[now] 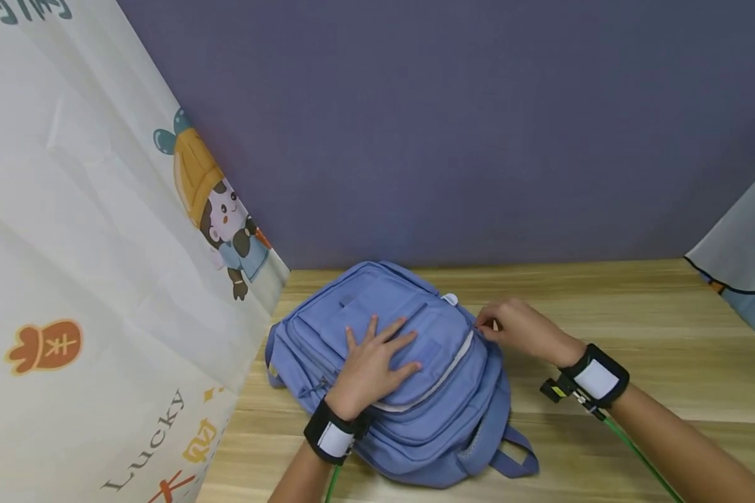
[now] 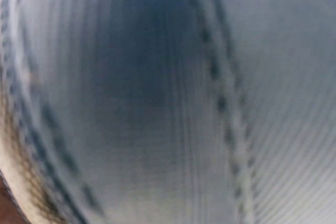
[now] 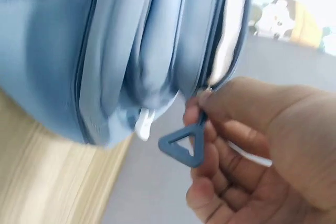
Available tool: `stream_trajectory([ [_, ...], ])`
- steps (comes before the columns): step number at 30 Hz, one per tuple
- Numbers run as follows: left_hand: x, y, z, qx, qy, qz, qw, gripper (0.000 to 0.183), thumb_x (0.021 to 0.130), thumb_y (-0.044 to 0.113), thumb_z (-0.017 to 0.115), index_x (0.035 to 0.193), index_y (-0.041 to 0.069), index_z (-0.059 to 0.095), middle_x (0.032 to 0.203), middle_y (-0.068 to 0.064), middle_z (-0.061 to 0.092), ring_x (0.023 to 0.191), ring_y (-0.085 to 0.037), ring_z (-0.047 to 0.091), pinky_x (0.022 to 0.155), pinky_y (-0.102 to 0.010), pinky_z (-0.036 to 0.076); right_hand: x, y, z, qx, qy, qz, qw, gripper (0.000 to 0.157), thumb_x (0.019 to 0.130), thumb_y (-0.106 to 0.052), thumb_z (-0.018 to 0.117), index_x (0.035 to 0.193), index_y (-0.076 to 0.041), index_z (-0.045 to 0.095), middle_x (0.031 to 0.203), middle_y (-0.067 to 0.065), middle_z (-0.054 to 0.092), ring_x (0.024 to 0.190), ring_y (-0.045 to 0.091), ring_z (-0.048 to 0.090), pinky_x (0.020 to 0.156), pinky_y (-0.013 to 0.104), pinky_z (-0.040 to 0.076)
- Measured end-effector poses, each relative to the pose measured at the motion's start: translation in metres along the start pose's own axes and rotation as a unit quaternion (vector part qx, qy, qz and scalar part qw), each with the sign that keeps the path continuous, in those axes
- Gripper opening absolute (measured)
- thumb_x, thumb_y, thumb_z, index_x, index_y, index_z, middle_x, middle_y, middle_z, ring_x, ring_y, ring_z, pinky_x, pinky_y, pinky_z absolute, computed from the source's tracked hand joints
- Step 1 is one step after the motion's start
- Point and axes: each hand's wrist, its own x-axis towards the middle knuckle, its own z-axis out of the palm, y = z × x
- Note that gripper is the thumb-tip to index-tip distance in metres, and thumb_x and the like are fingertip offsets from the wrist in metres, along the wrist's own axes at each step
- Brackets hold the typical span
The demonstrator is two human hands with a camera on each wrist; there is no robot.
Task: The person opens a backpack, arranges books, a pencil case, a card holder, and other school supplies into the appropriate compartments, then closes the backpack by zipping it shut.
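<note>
A blue backpack [image 1: 377, 288] lies on its back on a wooden tabletop, with its front pockets facing up. My left hand [image 1: 371, 367] rests spread flat on the front panel. At the bag's right edge, my right hand [image 1: 522, 328] pinches a zipper pull with a triangular blue tab [image 3: 197, 145], which hangs below the thumb and fingers in the right wrist view. A pale strip [image 3: 231, 30] shows along the parted zipper of the front compartment. The left wrist view holds only blurred blue fabric [image 2: 142, 51] and a stitched seam.
The wooden tabletop [image 1: 604, 300] reaches back to a dark purple-grey panel [image 1: 478, 126]. A white printed sheet [image 1: 119, 279] stands along the left, and a grey cloth [image 1: 742, 244] at the right. One strap loop [image 1: 521, 464] sticks out at the bag's lower right.
</note>
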Motion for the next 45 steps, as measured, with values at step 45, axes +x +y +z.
stream_trajectory([
  [45, -0.029, 0.044, 0.014, 0.031, 0.080, 0.136, 0.9870, 0.013, 0.093, 0.025, 0.083, 0.104, 0.021, 0.078, 0.113, 0.005, 0.074, 0.123, -0.019, 0.067, 0.110, -0.076, 0.043, -0.027, -0.089, 0.017, 0.305, -0.079, -0.030, 0.948, 0.012, 0.106, -0.020, 0.067, 0.102, -0.015, 0.076, 0.076, -0.003, 0.066, 0.058, -0.003, 0.051, 0.052, 0.023, 0.046],
])
